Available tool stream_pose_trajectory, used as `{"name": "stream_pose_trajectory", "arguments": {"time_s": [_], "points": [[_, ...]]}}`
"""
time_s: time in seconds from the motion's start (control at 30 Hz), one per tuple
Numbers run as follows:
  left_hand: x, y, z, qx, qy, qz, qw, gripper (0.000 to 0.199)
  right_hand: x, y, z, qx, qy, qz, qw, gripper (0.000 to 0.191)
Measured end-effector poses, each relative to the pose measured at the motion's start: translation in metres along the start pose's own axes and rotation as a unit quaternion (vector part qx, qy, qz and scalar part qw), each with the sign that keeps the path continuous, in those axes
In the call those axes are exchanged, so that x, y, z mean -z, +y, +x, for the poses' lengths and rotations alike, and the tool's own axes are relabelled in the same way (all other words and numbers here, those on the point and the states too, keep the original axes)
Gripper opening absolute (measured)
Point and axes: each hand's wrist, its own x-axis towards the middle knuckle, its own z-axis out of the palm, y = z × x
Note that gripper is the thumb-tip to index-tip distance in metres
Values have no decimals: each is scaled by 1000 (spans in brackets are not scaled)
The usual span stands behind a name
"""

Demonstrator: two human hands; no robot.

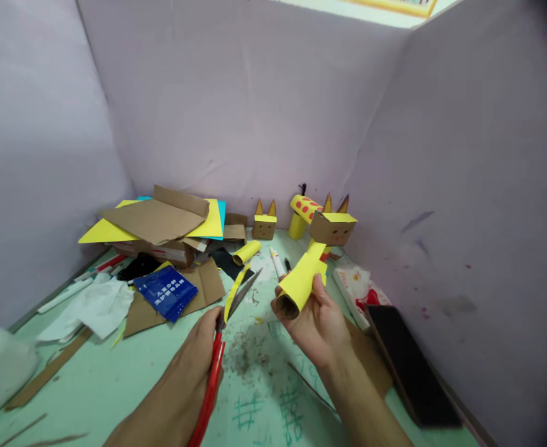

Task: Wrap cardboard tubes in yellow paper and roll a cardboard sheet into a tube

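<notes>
Red-handled scissors [212, 388] are held in my left hand [198, 354], their blades apart and pointing up and away. A thin curved yellow paper strip [236, 292] lies along the blades. My right hand [320, 323], palm up, has its fingers around a cardboard tube covered in yellow paper [301, 279], its open end facing me. The paper sticks out in flaps at the tube's far end. Just beyond it stands a spotted yellow tube figure [307, 208] with an eared cardboard box head [333, 230].
At the back are a small eared box [264, 227] and another yellow tube [246, 252]. Cardboard and coloured paper [161, 217], a blue packet [166, 292] and white tissue [96, 304] lie left. A dark phone [410, 366] lies right, markers [277, 262] mid-table.
</notes>
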Motion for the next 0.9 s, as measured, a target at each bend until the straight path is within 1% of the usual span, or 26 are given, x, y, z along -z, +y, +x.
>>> {"name": "stream_pose_trajectory", "arguments": {"time_s": [0.07,0.1,0.17,0.2,0.27,0.33,0.37,0.43,0.5,0.57,0.6,0.67,0.7,0.8,0.9], "points": [[7,0,-2,-32,-31,23,999,47,2,-1,2,35,16,-17,999,32],[11,0,-2,-38,-36,54,997,46,3,0,3,48,20,-29,998,28],[17,-3,-1,-30,-21,158,987,45,8,7,5,42,17,-84,995,20],[19,-6,1,-18,-3,215,976,44,12,13,7,26,11,-137,990,21],[24,-12,5,2,31,307,951,44,22,28,10,-9,-4,-267,964,26],[28,-17,8,10,64,355,933,44,33,44,14,-5,0,-365,931,30],[29,-19,9,10,79,369,926,43,37,49,16,12,10,-393,919,31],[28,-20,8,-7,106,388,916,43,40,55,16,60,39,-417,906,36],[22,-16,4,-40,123,397,908,43,35,53,12,110,59,-441,889,35],[13,-10,-4,-71,133,400,904,44,25,46,5,176,58,-476,860,26],[7,-6,-8,-85,137,399,903,44,20,43,2,210,54,-497,840,22],[-4,0,-16,-110,150,391,901,46,13,38,-2,241,43,-533,810,18],[-9,2,-19,-124,156,388,900,48,12,37,-3,235,36,-542,806,17],[-17,5,-24,-159,157,384,896,50,16,35,0,175,6,-532,828,22],[-18,4,-23,-164,151,394,892,48,22,33,4,138,-19,-516,845,25]]}}
